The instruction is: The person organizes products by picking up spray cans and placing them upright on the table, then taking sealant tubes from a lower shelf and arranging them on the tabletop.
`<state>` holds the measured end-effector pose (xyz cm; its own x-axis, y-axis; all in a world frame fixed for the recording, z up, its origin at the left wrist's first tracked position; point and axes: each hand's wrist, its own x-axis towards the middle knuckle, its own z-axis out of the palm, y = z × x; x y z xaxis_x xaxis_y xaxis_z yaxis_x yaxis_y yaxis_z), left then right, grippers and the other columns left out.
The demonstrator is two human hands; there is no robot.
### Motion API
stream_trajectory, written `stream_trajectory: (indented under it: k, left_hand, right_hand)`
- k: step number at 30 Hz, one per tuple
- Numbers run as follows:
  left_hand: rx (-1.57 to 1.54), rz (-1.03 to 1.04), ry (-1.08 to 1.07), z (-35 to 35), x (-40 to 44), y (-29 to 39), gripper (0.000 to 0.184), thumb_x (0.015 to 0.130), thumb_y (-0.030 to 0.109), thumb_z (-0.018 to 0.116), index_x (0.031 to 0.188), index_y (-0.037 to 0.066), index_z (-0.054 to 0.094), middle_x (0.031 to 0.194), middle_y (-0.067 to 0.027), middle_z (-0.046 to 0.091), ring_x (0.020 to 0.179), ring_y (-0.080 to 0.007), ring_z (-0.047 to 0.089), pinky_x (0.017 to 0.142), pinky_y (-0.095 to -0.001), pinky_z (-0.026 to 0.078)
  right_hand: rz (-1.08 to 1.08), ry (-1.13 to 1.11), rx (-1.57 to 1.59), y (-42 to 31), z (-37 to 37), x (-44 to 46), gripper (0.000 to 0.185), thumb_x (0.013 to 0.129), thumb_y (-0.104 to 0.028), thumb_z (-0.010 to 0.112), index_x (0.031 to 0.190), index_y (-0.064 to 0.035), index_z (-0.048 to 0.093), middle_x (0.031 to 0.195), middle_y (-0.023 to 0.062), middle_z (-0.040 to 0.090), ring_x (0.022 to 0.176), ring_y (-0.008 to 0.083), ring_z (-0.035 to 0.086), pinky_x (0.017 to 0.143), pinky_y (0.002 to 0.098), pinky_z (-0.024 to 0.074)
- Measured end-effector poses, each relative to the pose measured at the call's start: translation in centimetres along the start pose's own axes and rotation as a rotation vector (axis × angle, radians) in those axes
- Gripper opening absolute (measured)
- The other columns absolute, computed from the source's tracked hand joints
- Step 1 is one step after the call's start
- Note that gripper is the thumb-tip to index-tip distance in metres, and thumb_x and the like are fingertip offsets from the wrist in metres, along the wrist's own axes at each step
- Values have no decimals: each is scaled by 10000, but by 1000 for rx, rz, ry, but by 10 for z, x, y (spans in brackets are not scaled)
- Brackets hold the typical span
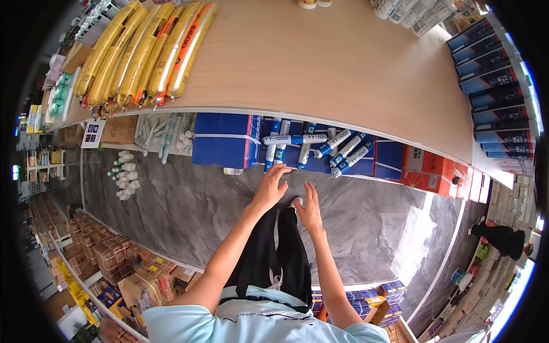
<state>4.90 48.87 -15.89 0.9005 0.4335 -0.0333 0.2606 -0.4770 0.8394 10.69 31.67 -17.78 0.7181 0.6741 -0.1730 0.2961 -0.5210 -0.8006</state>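
My left hand (269,190) is held out just in front of the lower shelf, fingers stretched and thumb apart, with nothing in it. Its fingertips are nearest to the white-and-blue sealant cartridges (278,139) marked YY-1000; whether they touch one I cannot tell. To its right, my right hand (309,211) is open above the floor, its fingers also pointing at the shelf. Several more cartridges (347,150) lie loosely, some crosswise, on blue boxes (222,140) under the tabletop.
Yellow sausage packs (140,54) lie in a row on the wooden tabletop (320,63). Dark blue boxes (494,86) line its right end. Red boxes (426,166) stand below. White bottles (127,174) stand on the grey floor (189,217). Another person (503,239) is at far right.
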Motion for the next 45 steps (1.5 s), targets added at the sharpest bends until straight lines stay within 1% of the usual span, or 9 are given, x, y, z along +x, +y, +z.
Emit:
stream_trajectory:
  k: [5,8,11,14,19,29,34,38,45]
  left_hand:
    - [-27,-65,-6,38,12,-31,389,794,4,605,1174,37,535,1239,-157,522,1200,-342,492,999,-406,428]
    - [-2,-93,24,58,20,-60,407,789,3,603,1186,31,523,1232,-160,522,1190,-347,494,995,-406,427]
    - [40,-59,46,79,38,-105,430,773,-8,610,1191,19,511,1226,-171,523,1164,-357,508,989,-406,429]
    - [121,-27,144,102,53,-150,447,750,-23,630,1178,7,503,1185,-191,545,1123,-382,533,950,-411,450]
    - [242,-50,73,121,70,-196,484,740,-17,650,1193,-33,482,1188,-208,528,1135,-376,513,960,-409,445]
    - [534,25,-58,126,147,-222,572,728,72,729,1219,-49,462,1225,-208,498,1167,-360,480,1015,-398,404]
    - [650,69,-92,139,158,-255,613,704,108,757,1227,-37,473,1186,-172,527,1160,-320,495,1034,-451,385]
    - [692,28,-131,147,157,-265,647,703,158,781,1246,-26,482,1179,-165,539,1148,-308,508,1006,-414,397]
    - [827,44,-116,154,160,-273,573,710,166,783,1195,9,521,1119,-126,558,1089,-278,532,929,-412,423]
  right_hand:
    - [35,60,43,38,25,43,593,847,-95,617,1379,-2,372,1375,235,436,1261,391,445,1040,430,390]
    - [95,30,225,91,67,71,530,857,-78,595,1342,18,404,1335,232,475,1217,351,505,945,406,472]
    - [102,117,289,122,98,94,505,845,-51,599,1304,52,415,1254,266,528,1128,384,561,923,429,478]
    - [244,239,419,137,119,99,416,848,-71,608,1225,46,474,1118,220,618,977,312,651,826,383,522]
    - [368,209,478,164,150,112,389,845,-112,601,1192,34,502,1094,203,631,947,294,659,819,375,518]
    - [391,175,403,217,171,151,454,847,-176,571,1262,-2,512,1156,176,635,973,256,658,827,343,517]
    - [424,144,496,218,176,154,479,848,-177,579,1286,-3,495,1194,182,613,1018,251,639,832,340,520]
    - [357,174,481,225,183,157,463,829,-145,603,1241,37,497,1133,217,623,980,285,651,836,362,514]
    - [437,168,574,238,181,164,474,835,-151,597,1261,30,494,1179,209,608,996,277,647,845,352,512]
